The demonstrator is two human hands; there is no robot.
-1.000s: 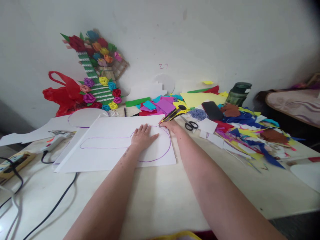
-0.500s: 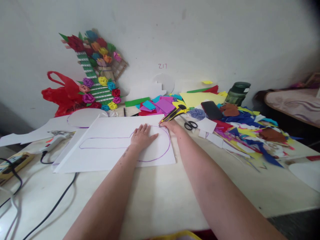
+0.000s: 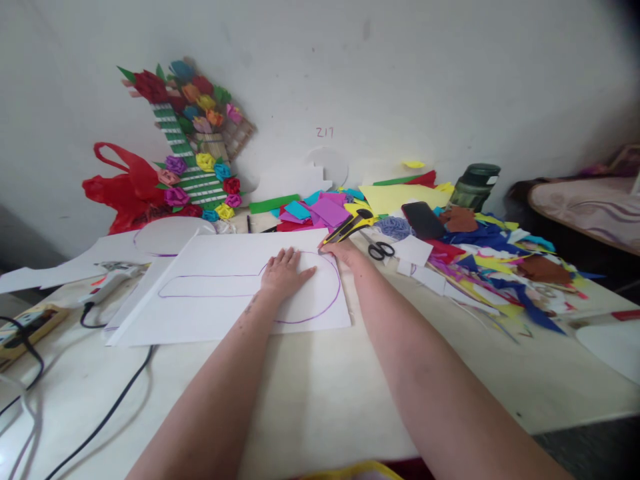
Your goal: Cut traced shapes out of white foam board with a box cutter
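A white sheet (image 3: pixel 220 317) lies on the table, marked with a purple outline: a long bar on the left joined to a round shape on the right. My left hand (image 3: pixel 285 272) presses flat on the sheet, fingers spread, over the left part of the round outline. In my right hand (image 3: pixel 340 251) is a yellow and black utility knife (image 3: pixel 349 227), its tip down at the upper right of the round outline. Black-handled scissors (image 3: pixel 381 251) lie just right of that hand.
Coloured scraps (image 3: pixel 480 247), a phone (image 3: pixel 423 220) and a dark green bottle (image 3: pixel 475 187) are at the right. A flower-decorated craft piece (image 3: pixel 195 153) and red bag (image 3: pixel 125 187) stand against the wall. A glue gun (image 3: pixel 113 281), power strip (image 3: pixel 30 330) and cables lie left.
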